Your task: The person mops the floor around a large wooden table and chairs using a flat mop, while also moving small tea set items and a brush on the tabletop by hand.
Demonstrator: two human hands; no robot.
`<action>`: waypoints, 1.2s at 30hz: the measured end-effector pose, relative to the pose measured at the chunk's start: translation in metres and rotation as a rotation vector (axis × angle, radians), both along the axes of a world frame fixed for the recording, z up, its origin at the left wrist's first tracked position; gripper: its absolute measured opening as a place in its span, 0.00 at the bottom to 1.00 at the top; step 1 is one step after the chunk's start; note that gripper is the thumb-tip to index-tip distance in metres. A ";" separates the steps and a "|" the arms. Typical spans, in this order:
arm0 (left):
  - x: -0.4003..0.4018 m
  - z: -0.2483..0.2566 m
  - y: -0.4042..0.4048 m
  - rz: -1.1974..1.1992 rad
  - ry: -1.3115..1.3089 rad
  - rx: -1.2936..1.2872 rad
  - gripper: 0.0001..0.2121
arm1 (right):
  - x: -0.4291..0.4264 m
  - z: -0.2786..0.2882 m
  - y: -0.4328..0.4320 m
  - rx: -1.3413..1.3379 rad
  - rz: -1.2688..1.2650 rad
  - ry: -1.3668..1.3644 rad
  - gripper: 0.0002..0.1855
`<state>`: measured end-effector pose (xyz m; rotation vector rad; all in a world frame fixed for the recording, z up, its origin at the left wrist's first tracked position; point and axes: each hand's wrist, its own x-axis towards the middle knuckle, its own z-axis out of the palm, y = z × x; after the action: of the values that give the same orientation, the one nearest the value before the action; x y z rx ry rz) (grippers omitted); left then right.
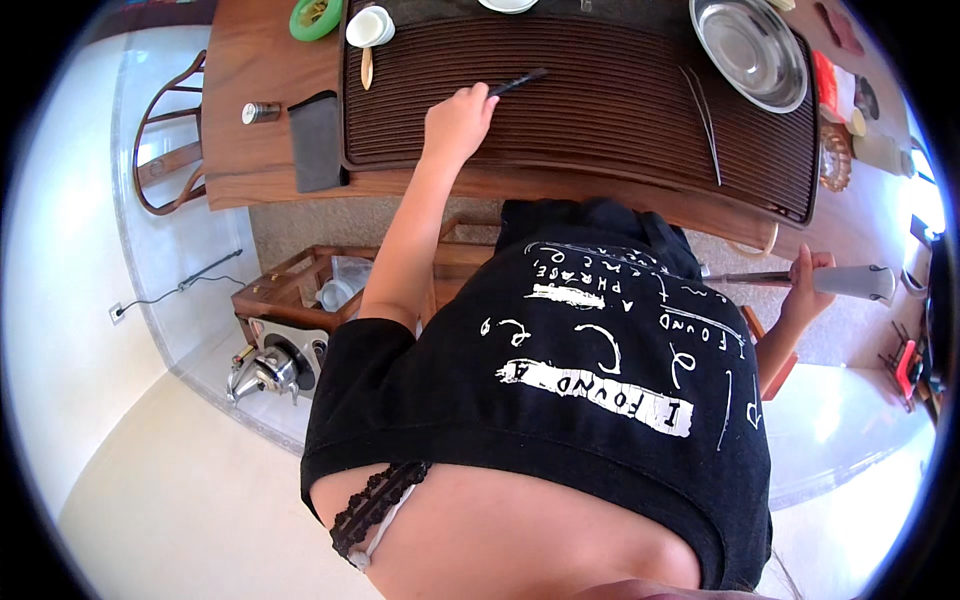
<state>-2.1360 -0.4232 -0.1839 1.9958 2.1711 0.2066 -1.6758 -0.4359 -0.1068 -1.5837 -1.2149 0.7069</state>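
My left hand (pixel 459 124) grips a slim dark brush (pixel 525 78), its tip pointing right above a ribbed dark-brown tea tray (pixel 600 112). Off to the right, below the table edge, my right hand (pixel 810 283) is closed around a long tool (pixel 851 282) with a thick grey-white end and a narrow metallic shaft; its exact kind cannot be told. Metal tweezers (pixel 706 124) rest on the tray's right part. A small wooden scoop (pixel 367 69) and stacked white cups (pixel 369 28) sit at its upper left. On the right back corner stands a stainless steel basin (pixel 750 52).
Left of the tray are a grey folded cloth or pouch (pixel 316 142), a small tin (pixel 261 112) and a green bowl (pixel 315 19). A glass dish (pixel 835 157) lies to the right. Below the table stand a wooden cabinet (pixel 300 274) and a metal kettle (pixel 274 369); a chair (pixel 169 161) is at left.
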 end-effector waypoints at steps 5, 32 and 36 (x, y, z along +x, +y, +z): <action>0.007 -0.006 0.015 -0.052 -0.012 0.072 0.10 | 0.009 -0.001 -0.001 0.047 0.050 0.005 0.14; -0.031 0.046 0.017 0.140 -0.336 -0.009 0.13 | -0.011 -0.015 0.018 0.016 0.089 0.048 0.12; -0.009 0.023 0.043 0.005 -0.348 -0.013 0.13 | -0.008 -0.012 0.015 0.040 0.097 0.066 0.12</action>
<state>-2.1452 -0.3806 -0.1608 1.7893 1.9513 0.4981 -1.6834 -0.4209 -0.1192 -1.4654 -1.2564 0.7866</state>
